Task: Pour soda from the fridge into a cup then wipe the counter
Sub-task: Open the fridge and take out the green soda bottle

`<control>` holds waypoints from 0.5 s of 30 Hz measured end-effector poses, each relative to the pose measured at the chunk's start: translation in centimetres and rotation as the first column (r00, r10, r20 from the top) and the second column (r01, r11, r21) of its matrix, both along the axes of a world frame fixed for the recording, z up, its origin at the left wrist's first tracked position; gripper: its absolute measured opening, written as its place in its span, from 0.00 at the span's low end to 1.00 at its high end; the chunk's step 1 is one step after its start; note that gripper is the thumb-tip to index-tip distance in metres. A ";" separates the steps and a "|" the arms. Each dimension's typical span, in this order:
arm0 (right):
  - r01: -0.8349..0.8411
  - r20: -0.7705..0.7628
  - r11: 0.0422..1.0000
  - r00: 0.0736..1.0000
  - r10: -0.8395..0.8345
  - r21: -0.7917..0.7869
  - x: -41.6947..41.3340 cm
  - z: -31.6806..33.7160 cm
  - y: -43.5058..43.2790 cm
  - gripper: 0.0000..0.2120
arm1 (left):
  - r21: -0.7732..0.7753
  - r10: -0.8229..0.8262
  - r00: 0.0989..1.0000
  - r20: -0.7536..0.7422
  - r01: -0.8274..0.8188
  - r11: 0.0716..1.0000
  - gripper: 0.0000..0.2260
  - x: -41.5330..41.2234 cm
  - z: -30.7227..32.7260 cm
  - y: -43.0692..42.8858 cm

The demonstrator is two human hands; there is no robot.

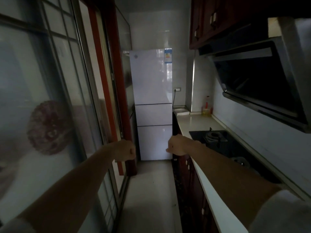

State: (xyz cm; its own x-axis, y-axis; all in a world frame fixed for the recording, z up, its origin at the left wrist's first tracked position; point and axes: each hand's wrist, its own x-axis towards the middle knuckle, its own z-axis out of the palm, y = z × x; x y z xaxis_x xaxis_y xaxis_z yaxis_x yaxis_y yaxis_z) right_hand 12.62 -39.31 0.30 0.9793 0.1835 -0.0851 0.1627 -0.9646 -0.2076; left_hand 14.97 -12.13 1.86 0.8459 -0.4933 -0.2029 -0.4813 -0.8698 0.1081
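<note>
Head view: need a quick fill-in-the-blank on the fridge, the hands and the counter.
1. All doors of the white fridge are ___.
2. The left hand and the right hand both hold ___.
3. The gas hob sits in the counter on the person's ___ side.
Missing: closed; nothing; right.

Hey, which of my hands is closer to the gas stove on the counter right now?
Right. Your right hand is just left of the gas stove, beside the counter edge. Your left hand is farther left, across the aisle by the glass door.
</note>
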 end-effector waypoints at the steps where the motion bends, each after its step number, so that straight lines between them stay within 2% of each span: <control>1: -0.002 -0.011 1.000 1.000 0.002 0.001 1.3 -0.3 -0.2 0.19 | 0.027 0.008 1.000 -0.008 -0.008 1.000 0.11 1.2 -0.2 0.2; 6: -0.041 -0.004 0.999 0.999 0.041 0.021 8.1 -1.0 0.2 0.18 | 0.153 -0.018 1.000 0.018 0.015 0.988 0.10 7.2 -0.7 1.2; 9: -0.063 -0.002 0.998 0.998 0.063 0.006 12.7 -1.4 0.8 0.17 | 0.133 -0.005 1.000 0.015 0.003 0.991 0.07 11.6 -1.4 1.1; 12: -0.075 0.003 0.997 0.997 0.075 -0.036 17.6 -1.3 1.5 0.18 | 0.048 0.023 0.999 0.041 -0.025 0.999 0.10 16.8 -2.1 1.7; 15: -0.059 0.006 0.997 0.998 0.060 -0.053 22.6 -0.2 1.8 0.19 | 0.037 0.012 0.999 0.038 -0.013 0.999 0.09 22.7 -1.6 2.3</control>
